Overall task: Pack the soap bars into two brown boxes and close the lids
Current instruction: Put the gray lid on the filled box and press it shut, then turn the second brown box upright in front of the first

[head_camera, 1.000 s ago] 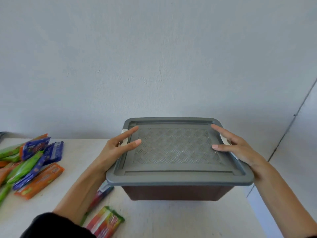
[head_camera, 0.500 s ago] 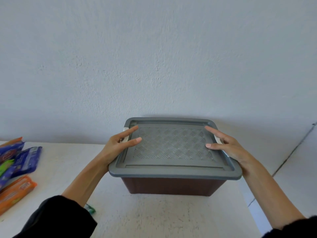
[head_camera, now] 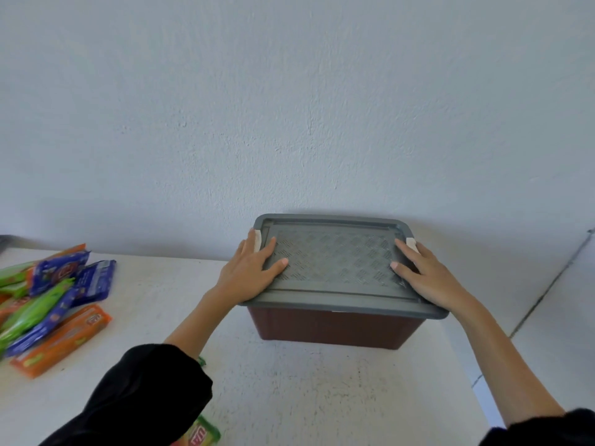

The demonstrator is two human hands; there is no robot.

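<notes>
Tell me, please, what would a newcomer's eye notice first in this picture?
First, the brown box with its gray lid, standing on the white table near the wall, right of centre. The left hand and the right hand lie flat on the lid's two sides, fingers straight. Far left on the table lies a bright heap of soap packets in orange, green and blue.

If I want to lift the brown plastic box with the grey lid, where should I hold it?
Two-handed, one grip from each of the left and right ends of the brown plastic box. Its body tapers downward and the grey patterned lid overhangs there, so hooking under that rim probably holds best.
</notes>
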